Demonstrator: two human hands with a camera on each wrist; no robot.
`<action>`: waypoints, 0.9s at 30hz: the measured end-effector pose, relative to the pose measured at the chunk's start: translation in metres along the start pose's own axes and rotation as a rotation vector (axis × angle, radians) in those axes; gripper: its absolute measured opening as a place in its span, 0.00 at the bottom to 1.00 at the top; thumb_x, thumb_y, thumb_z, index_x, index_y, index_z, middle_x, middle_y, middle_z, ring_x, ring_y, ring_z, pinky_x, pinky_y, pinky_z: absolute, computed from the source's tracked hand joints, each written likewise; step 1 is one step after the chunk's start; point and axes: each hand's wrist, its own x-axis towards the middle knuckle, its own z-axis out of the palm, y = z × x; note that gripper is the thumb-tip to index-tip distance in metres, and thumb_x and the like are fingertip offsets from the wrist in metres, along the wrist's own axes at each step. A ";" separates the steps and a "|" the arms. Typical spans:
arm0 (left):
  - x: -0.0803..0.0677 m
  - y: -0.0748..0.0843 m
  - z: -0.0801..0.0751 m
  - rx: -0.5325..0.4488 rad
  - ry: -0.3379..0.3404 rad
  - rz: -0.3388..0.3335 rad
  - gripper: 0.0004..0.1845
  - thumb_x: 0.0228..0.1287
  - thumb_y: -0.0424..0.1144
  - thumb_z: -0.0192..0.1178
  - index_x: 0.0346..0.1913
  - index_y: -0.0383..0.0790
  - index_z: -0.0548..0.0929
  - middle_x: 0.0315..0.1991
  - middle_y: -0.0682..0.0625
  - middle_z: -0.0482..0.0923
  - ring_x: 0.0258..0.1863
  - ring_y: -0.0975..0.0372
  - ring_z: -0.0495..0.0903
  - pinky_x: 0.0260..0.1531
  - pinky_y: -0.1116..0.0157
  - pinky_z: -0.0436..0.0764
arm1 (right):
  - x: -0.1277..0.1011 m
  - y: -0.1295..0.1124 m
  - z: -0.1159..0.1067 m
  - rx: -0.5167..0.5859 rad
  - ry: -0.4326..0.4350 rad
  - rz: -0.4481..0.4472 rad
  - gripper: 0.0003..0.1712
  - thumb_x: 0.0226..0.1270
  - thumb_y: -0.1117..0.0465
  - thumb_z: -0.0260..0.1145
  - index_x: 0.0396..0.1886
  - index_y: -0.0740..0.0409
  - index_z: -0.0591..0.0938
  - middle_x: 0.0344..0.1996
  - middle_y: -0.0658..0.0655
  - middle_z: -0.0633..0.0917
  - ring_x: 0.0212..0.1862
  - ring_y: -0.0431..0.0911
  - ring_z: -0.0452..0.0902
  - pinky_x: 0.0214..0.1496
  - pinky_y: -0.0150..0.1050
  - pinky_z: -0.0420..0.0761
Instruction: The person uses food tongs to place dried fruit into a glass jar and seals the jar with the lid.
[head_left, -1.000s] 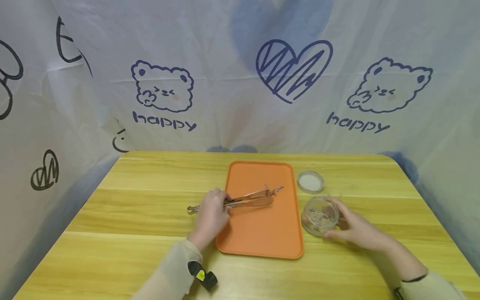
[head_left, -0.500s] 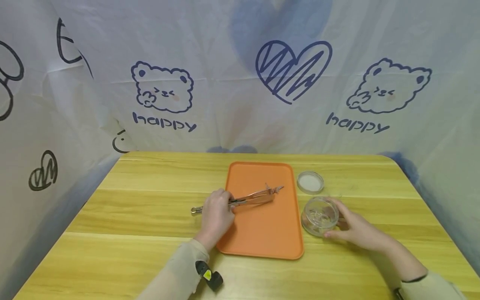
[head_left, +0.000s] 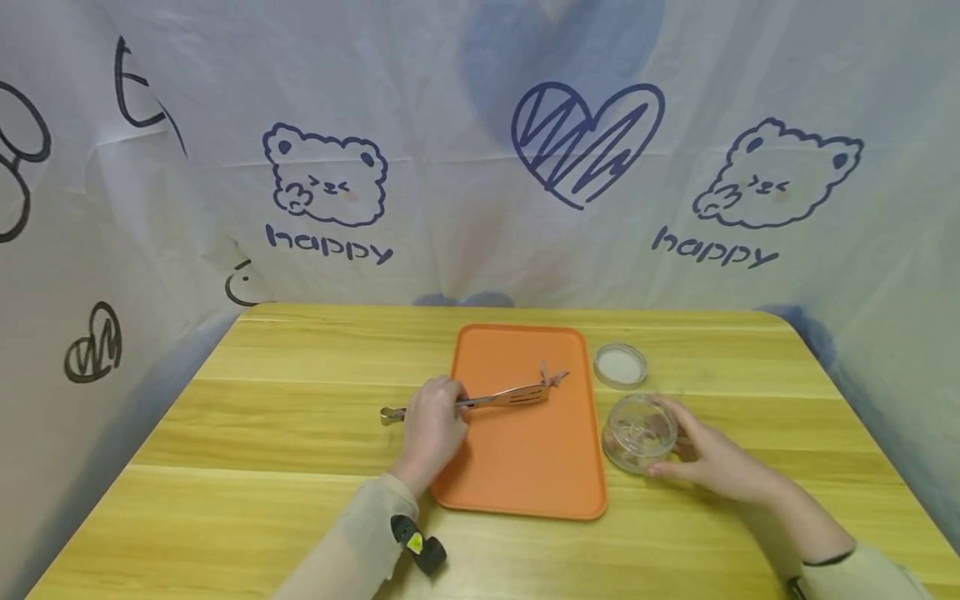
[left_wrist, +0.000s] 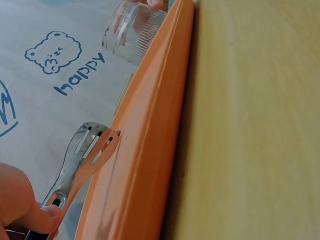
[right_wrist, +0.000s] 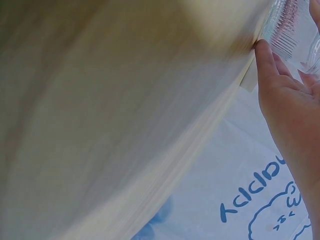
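Note:
My left hand (head_left: 431, 429) grips a pair of metal tongs (head_left: 487, 400) by the handle end, at the left edge of an orange tray (head_left: 525, 467). The slotted tips (left_wrist: 92, 145) are squeezed together over the tray, pinching a small brownish piece (head_left: 553, 377). My right hand (head_left: 705, 454) curls around a clear glass jar (head_left: 640, 431) standing on the wooden table just right of the tray; a thumb (right_wrist: 267, 65) presses the ribbed jar wall (right_wrist: 287, 25). Small items lie inside the jar.
A round jar lid (head_left: 620, 364) lies on the wooden table (head_left: 300, 433) behind the jar. A printed white cloth backdrop (head_left: 480, 167) encloses the table at the back and both sides.
The tongs have closed: their arms, spread a second ago, now lie pressed together on the small piece. My left hand shifted slightly right. The right hand and jar stayed put.

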 end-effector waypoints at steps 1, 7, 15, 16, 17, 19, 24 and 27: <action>0.000 0.000 0.000 -0.002 0.000 -0.001 0.11 0.41 0.24 0.72 0.24 0.41 0.81 0.23 0.53 0.75 0.27 0.57 0.76 0.29 0.59 0.75 | 0.000 0.000 0.000 -0.008 0.000 -0.001 0.54 0.55 0.52 0.73 0.74 0.55 0.51 0.64 0.70 0.66 0.62 0.62 0.68 0.59 0.36 0.70; 0.002 -0.002 0.000 -0.010 0.017 -0.010 0.11 0.41 0.24 0.72 0.24 0.41 0.82 0.23 0.52 0.76 0.28 0.56 0.77 0.29 0.58 0.76 | -0.001 -0.001 0.000 -0.031 -0.004 0.000 0.55 0.57 0.51 0.72 0.75 0.59 0.49 0.64 0.72 0.66 0.61 0.63 0.67 0.59 0.50 0.70; 0.005 -0.009 -0.006 -0.045 0.072 -0.009 0.12 0.39 0.22 0.72 0.25 0.39 0.82 0.23 0.51 0.76 0.27 0.55 0.77 0.29 0.57 0.75 | -0.001 0.000 0.000 -0.016 -0.006 0.007 0.55 0.57 0.51 0.72 0.75 0.58 0.49 0.64 0.71 0.65 0.62 0.63 0.67 0.60 0.42 0.70; 0.006 -0.010 -0.006 -0.049 0.079 -0.010 0.12 0.39 0.21 0.72 0.25 0.39 0.82 0.23 0.51 0.76 0.27 0.55 0.77 0.29 0.58 0.76 | -0.001 0.000 0.000 -0.014 -0.006 0.008 0.55 0.57 0.51 0.72 0.75 0.58 0.49 0.64 0.71 0.65 0.62 0.63 0.68 0.60 0.41 0.70; 0.006 -0.010 -0.007 -0.054 0.084 -0.013 0.12 0.39 0.21 0.71 0.25 0.39 0.82 0.24 0.51 0.77 0.27 0.55 0.77 0.30 0.58 0.76 | -0.001 0.000 0.000 -0.012 -0.006 0.010 0.55 0.57 0.51 0.72 0.75 0.58 0.49 0.64 0.71 0.65 0.62 0.63 0.68 0.60 0.41 0.70; 0.007 -0.011 -0.009 -0.062 0.087 -0.020 0.12 0.40 0.21 0.71 0.26 0.39 0.82 0.24 0.51 0.77 0.27 0.55 0.77 0.31 0.58 0.76 | 0.000 0.000 0.000 -0.009 -0.006 0.009 0.55 0.57 0.52 0.72 0.75 0.58 0.49 0.64 0.71 0.65 0.61 0.63 0.68 0.60 0.43 0.71; 0.006 -0.008 -0.012 -0.075 0.044 -0.016 0.11 0.41 0.22 0.71 0.28 0.38 0.83 0.25 0.51 0.76 0.28 0.55 0.76 0.31 0.57 0.75 | 0.000 -0.001 0.000 -0.002 -0.008 0.008 0.54 0.57 0.52 0.72 0.75 0.57 0.49 0.64 0.71 0.65 0.61 0.65 0.67 0.59 0.51 0.69; 0.004 -0.005 -0.012 -0.063 0.017 0.001 0.11 0.40 0.23 0.71 0.28 0.39 0.82 0.25 0.51 0.76 0.29 0.54 0.76 0.31 0.57 0.74 | 0.000 -0.002 0.001 -0.006 -0.008 0.011 0.55 0.57 0.51 0.72 0.75 0.56 0.49 0.64 0.72 0.64 0.61 0.65 0.67 0.59 0.51 0.69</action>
